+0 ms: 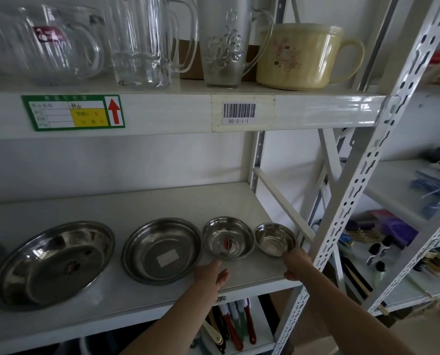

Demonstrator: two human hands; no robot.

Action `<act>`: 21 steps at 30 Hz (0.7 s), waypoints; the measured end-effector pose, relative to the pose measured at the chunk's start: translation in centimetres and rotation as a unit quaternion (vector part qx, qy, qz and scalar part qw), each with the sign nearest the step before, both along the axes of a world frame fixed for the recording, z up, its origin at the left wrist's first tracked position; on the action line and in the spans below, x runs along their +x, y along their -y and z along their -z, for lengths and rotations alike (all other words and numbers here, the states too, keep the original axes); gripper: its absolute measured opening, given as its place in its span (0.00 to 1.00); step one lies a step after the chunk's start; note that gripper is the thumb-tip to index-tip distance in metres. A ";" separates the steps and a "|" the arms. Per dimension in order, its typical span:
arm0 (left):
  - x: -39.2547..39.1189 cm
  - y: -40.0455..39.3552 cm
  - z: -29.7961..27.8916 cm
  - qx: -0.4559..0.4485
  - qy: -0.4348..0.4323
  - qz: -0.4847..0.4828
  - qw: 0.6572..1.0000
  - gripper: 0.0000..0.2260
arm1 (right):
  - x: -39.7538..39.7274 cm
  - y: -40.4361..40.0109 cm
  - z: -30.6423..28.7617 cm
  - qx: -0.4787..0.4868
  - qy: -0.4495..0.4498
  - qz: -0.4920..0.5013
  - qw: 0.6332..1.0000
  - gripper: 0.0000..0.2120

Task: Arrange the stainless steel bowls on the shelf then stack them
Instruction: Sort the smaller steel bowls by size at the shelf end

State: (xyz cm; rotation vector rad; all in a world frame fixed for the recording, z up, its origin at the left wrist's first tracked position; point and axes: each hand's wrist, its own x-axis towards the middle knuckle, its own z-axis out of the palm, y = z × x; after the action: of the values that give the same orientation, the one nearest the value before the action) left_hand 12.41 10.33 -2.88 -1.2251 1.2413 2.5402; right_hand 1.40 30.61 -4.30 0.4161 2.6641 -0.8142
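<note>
Stainless steel bowls sit in a row on the white metal shelf (126, 206), largest at left to smallest at right: wide shallow steel dish (53, 262), flat-bottomed steel pan with a white sticker (161, 249), mid-size round steel bowl with a red label inside (228, 237), smallest steel bowl (275, 239) near the right end by the white perforated upright post (352, 201). Row looks arranged by size; stacking not yet done, judging by all four lying apart or just rim to rim. Left hand (210, 274) reaches in just near of the mid-size bowl, between it and the sticker pan, fingers loosely extended, thumb out, holding nothing. Right hand (297, 261) is at the near rim of the smallest bowl, fingers curled towards it; cannot tell if it actually pinches the rim or only touches, fingertips hidden behind the knuckles. Risks: smallest bowl is close to the shelf's right end and near edge, so a sloppy one-rim lift could tip it or knock it off the side; polished steel is slick, a weak rim pinch may slip; dropping it off-centre into the mid-size bowl could make it rock or shove that bowl into the pan. Clear glass mugs (147, 39) and a cream plastic mug (298, 56) stand on the shelf above, so lifting too high could strike the upper shelf's underside.
</note>
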 end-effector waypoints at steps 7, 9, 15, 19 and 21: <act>0.4 0.0 0.2 0.000 -0.017 -0.011 1.000 0.24 | 1.1 0.7 -1.1 -0.169 -0.018 0.055 0.984 0.04; 0.7 0.1 0.2 0.001 -0.015 -0.017 1.000 0.21 | 1.5 1.0 -1.6 -0.171 -0.012 0.044 0.984 0.09; 1.9 1.1 0.1 0.016 -0.005 -0.029 0.999 0.06 | 1.9 2.5 -2.9 -0.118 0.043 0.020 0.992 0.07; 3.4 2.2 0.5 0.024 0.003 -0.034 0.999 0.04 | 2.2 4.6 -4.4 -0.110 0.032 -0.044 0.992 0.10; 4.3 2.8 0.6 0.025 0.002 -0.038 0.999 0.04 | 2.4 6.0 -4.8 -0.107 0.040 -0.060 0.992 0.09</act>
State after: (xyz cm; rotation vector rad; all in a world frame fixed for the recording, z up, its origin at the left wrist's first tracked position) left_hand 16.74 7.57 -3.50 -1.2896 1.1436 2.6034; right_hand 3.76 24.61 0.55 0.2263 2.4672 -1.0097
